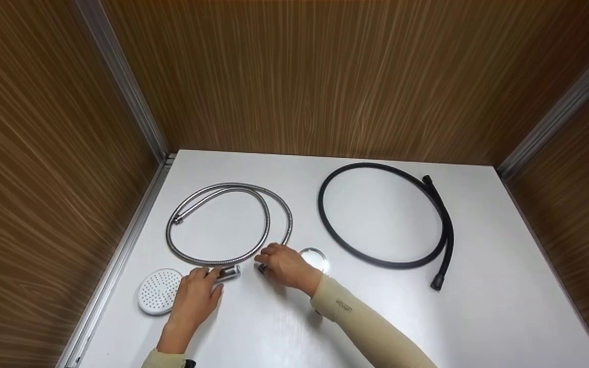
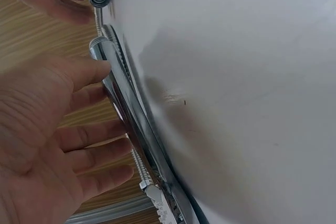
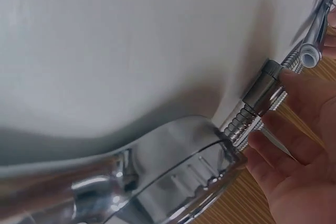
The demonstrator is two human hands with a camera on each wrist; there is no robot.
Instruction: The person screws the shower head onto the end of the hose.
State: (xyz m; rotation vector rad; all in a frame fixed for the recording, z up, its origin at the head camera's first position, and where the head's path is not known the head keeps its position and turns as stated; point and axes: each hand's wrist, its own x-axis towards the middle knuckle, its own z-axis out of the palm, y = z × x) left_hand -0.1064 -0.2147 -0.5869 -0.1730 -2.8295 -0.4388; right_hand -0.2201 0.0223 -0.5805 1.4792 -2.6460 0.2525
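Note:
My left hand (image 1: 196, 295) grips the chrome handle (image 1: 229, 272) of a shower head, with the thumb near its open threaded end in the left wrist view. The shower head's round white spray face (image 1: 159, 291) lies upward at the left. My right hand (image 1: 285, 266) pinches the end nut (image 3: 262, 88) of a silver metal shower hose (image 1: 290, 217). That nut's opening points toward the handle, with a gap between them. The hose lies in loops behind both hands. Close by the right wrist sits a second chrome shower head (image 3: 178, 171), partly hidden by the hand in the head view.
A black hose (image 1: 320, 204) lies in a loop at the back right, its two ends toward the right. The silver hose's other end (image 1: 177, 220) rests at the left of its loop. Wood-grain panels (image 1: 299, 82) stand around the white table (image 1: 478, 317).

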